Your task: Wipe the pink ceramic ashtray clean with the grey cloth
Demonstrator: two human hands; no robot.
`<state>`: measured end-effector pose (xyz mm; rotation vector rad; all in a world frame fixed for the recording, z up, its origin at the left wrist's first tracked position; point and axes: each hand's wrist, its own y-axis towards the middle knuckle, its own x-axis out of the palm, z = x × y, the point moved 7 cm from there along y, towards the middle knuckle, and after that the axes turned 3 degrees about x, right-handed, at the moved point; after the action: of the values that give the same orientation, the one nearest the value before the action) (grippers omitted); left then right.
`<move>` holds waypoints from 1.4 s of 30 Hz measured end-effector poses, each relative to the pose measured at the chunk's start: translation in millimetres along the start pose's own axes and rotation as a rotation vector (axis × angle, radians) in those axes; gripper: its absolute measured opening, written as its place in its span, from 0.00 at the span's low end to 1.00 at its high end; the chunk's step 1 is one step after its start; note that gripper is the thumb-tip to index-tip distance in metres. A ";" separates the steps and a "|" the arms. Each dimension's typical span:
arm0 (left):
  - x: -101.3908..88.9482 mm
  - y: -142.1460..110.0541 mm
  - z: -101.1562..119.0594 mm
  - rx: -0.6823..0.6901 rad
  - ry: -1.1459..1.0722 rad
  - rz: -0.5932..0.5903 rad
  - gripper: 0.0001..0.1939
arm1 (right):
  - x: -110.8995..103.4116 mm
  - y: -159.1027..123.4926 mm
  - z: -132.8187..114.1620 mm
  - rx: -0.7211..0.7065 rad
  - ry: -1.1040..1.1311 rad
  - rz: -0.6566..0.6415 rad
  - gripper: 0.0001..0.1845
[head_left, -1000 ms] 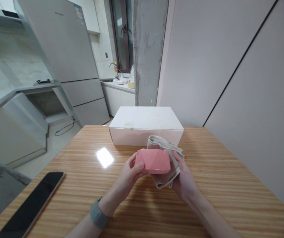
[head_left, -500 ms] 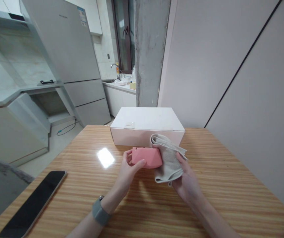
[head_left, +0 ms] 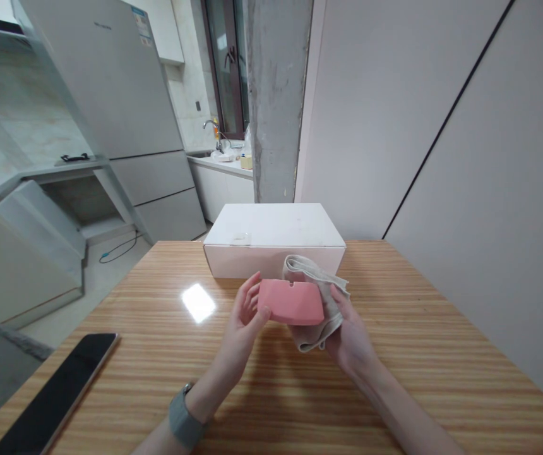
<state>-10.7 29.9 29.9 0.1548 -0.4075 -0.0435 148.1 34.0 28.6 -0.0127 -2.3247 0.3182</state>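
Note:
My left hand (head_left: 243, 319) is closed on the left end of a small pink case (head_left: 290, 303), thumb at its lower front corner and fingers behind it. The case has slanted ends and a small notch in its upper edge. A folded grey-beige cloth (head_left: 307, 338) is gripped in my right hand (head_left: 350, 335), thumb on the near side and the other fingers mostly hidden underneath. The right part of the case lies against the cloth and covers some of it. Both are held above the wooden table (head_left: 404, 354), in front of a white box (head_left: 276, 227).
A black-screened phone (head_left: 58, 392) lies at the table's left edge. A grey watch band (head_left: 186, 417) circles my left wrist. Beyond the table stand a tall fridge (head_left: 105, 82), a grey pillar (head_left: 278, 101) and a sink counter (head_left: 221, 180). A pale wall (head_left: 418, 82) rises at the right.
The pink case has shifted right, further over the cloth, and its broad face is turned more towards me. My left fingers have spread a little upward behind it. The view has swung slightly right.

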 end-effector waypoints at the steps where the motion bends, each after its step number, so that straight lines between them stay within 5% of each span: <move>1: 2.3 -0.6 -3.3 -0.026 -0.056 -0.033 0.35 | -0.1 -0.1 1.4 -0.004 -0.005 0.004 0.19; 7: 8.3 -4.1 -15.7 -0.205 -0.184 -0.138 0.40 | 0.5 -1.5 3.7 -0.002 -0.023 0.021 0.21; 18: -12.0 4.8 -9.3 -0.110 0.007 0.083 0.44 | -3.8 -6.7 -3.8 -0.021 -0.011 0.096 0.19; 22: -12.6 5.7 -11.6 -0.109 0.066 0.092 0.44 | 2.2 -5.9 -2.8 -0.018 -0.024 0.016 0.19; 27: -13.1 7.6 -19.5 -0.182 -0.047 0.056 0.32 | -6.9 -2.5 -3.4 -0.006 0.024 0.088 0.17; 31: -12.0 5.5 -13.7 -0.110 0.008 0.018 0.27 | -8.8 -1.1 -0.4 0.022 0.020 0.115 0.17; 42: 12.7 -9.1 -19.8 -0.234 -0.211 -0.120 0.44 | 3.9 0.4 7.9 0.001 -0.041 -0.030 0.20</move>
<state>8.8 22.8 15.5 -0.0577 -0.5996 -0.2262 139.8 33.0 25.9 0.0293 -2.3630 0.3078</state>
